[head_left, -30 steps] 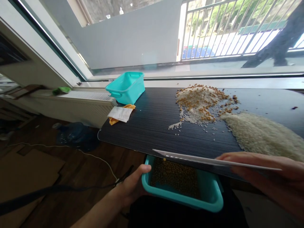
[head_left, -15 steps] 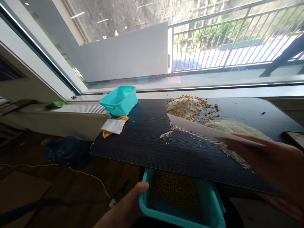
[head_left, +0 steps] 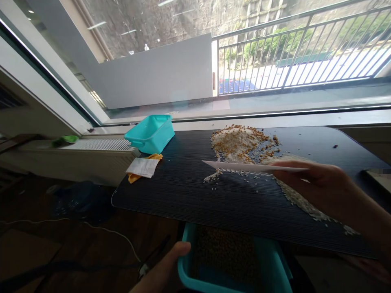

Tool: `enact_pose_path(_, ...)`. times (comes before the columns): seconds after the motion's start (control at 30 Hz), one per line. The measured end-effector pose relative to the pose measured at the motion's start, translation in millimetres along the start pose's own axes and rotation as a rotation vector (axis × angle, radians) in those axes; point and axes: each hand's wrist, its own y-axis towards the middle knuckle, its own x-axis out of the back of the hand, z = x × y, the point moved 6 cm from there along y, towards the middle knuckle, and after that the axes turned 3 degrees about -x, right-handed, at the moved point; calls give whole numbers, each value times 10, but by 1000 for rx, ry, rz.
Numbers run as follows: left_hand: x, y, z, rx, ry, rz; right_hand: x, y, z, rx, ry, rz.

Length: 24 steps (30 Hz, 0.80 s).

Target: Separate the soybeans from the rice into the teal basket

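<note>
My right hand pinches a stiff white card with a notched lower edge, held nearly level over the table. Behind the card lies a mixed pile of white rice and golden-brown grains. Loose white rice spreads under and beside my right hand. Below the table's front edge, my left hand grips the left rim of a teal tub, thumb over the rim and the other fingers hidden. Brown grains fill much of that tub, with some blue-teal bottom showing.
On the dark table, a second teal tub stands at the back left. A folded white tissue lies over an orange cloth. A dark flat object sits at the right edge. The window rises behind.
My right hand has moved left and a little up with the card, which now lies more level. My left hand keeps its hold on the tub. The view has shifted slightly.
</note>
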Motion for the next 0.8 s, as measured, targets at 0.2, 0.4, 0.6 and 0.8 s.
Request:
enact_pose_path(0.2, 65, 40, 18, -8, -8, -34, 45, -19, -87, -24, 41, -12)
enact_pose_path(0.4, 182, 36, 100, 36, -33, -52, -172, 127, -124, -70, 101, 29)
enact_pose_path(0.6, 95, 12, 36, 0, -43, 15, -60, 62, -156, -78, 79, 53)
enact_pose_path(0.8, -111, 4, -58, -46, -13, 124, -41, 11, -236, -103, 56, 42)
